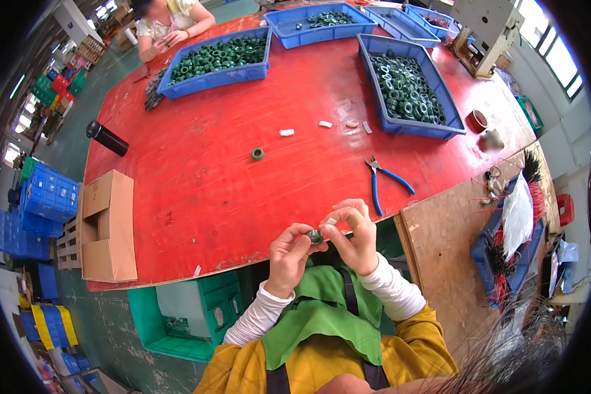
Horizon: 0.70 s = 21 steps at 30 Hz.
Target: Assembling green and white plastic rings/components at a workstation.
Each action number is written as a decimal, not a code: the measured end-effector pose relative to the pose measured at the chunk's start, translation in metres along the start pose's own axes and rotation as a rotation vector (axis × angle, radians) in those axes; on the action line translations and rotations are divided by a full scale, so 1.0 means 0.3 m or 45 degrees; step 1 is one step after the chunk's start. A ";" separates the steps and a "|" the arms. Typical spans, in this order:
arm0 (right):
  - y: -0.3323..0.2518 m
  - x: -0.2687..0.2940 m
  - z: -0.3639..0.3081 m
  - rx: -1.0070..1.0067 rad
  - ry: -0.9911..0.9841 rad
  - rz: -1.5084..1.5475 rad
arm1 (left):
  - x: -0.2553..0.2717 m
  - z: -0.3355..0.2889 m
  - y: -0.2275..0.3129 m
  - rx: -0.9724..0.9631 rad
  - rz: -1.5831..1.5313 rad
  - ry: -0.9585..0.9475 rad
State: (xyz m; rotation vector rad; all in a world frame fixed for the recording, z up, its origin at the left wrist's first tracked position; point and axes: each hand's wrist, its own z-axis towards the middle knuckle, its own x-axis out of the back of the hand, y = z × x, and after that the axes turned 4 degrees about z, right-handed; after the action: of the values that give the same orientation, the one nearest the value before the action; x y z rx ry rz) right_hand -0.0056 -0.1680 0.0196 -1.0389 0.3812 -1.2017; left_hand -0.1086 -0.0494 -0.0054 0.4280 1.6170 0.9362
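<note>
Hair (pixel 515 345) hangs at four o'clock; your left grip (pixel 287 256) pinches a ring (pixel 316 237), right grip (pixel 356 241) a strip (pixel 331 221), likely not joined; tray rings (pixel 408 93) at one may wait.

Glossy, scuffed counter (pixel 197 144); smooth plastic trays (pixel 420 129); shiny, smooth held ring (pixel 316 237); matt cardboard box (pixel 119 226); metal pliers (pixel 373 167) with plastic grips (pixel 376 194); creased cloth apron (pixel 335 338).

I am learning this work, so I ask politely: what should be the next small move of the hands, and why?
Probably, the right hand should bring the small, flat white strip to the shiny dark green ring. The left hand holds this ring, and the right hand pinches the strip close to it.
</note>
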 end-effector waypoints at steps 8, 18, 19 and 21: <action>0.005 0.003 0.001 -0.484 -0.251 0.333 | 0.031 -0.002 0.005 0.032 0.011 -0.132; 0.013 -0.026 -0.086 -0.515 -0.293 0.516 | 0.030 -0.002 -0.006 0.054 -0.100 -0.072; 0.022 -0.029 -0.088 -0.330 -0.279 0.371 | 0.034 -0.002 -0.013 0.057 -0.121 -0.061; 0.036 -0.034 -0.103 -0.204 -0.267 0.293 | 0.042 -0.003 -0.025 0.066 -0.143 -0.052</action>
State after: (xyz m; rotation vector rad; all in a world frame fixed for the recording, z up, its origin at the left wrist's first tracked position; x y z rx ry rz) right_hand -0.0258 -0.1731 -0.0077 -1.2120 0.4250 -0.8586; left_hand -0.1113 -0.0453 -0.0192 0.3854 1.6138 0.7985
